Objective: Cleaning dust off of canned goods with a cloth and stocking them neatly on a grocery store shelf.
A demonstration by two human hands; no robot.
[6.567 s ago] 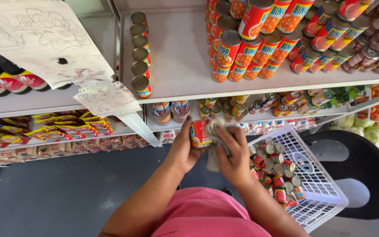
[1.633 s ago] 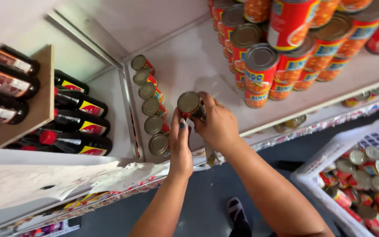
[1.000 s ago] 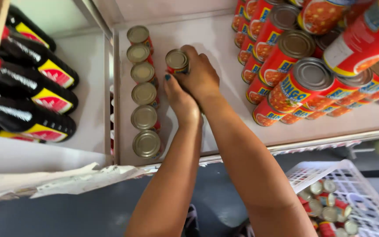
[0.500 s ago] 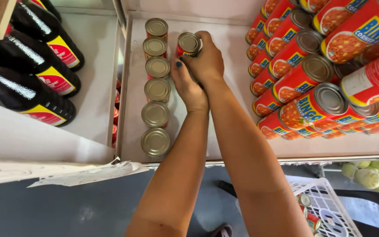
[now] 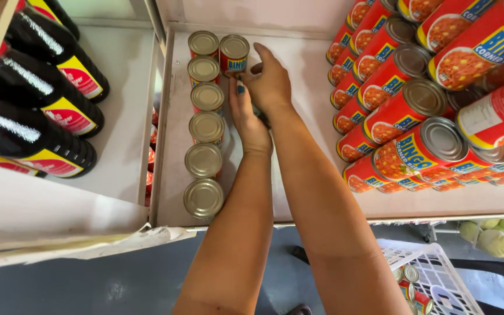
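A small red can [image 5: 234,53] with a silver lid stands at the back of the white shelf [image 5: 298,116], right beside a column of several like cans [image 5: 205,125]. Both my hands are at it. My left hand [image 5: 248,119] lies under it, its thumb against the can's near side. My right hand [image 5: 272,81] wraps the can's right side, thumb and forefinger touching it. Something dark shows between my two palms; I cannot tell what it is.
Larger red cans [image 5: 415,116] lie stacked on their sides at the shelf's right. Dark bottles [image 5: 42,116] with red and yellow labels lie in the left compartment behind a divider [image 5: 161,116]. Below right, a white basket [image 5: 438,280] holds more small cans; green vegetables [image 5: 497,239] sit beyond.
My hands have carried the red can from the basket up to the shelf and pushed it to the back, beside the column's far end. The view has closed in on the shelf.
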